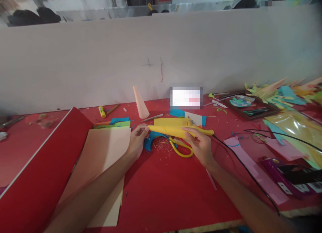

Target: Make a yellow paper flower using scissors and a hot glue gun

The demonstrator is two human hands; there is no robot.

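Observation:
A rolled yellow paper cone [167, 130] lies sideways between my two hands above the red table. My left hand [138, 139] pinches its narrow tip. Near the wide end, my right hand [200, 144] grips the cone between thumb and fingers. Just behind my right hand is a yellow tool with a black cord [208, 132], partly hidden, perhaps a glue gun. Yellow-handled scissors [184, 155] rest below the cone, their blades mostly hidden. Beside them lies a curved blue paper scrap [149, 144]. Behind the cone is a sheet of yellow paper [162, 121].
A peach paper cone [141, 103] stands upright by the white partition [100, 65]. Peach sheets [100, 159] lie left, beside a raised red board [42, 159]. On the right are a dark tray [251, 107], a pink strip [254, 169] and a purple box [284, 176].

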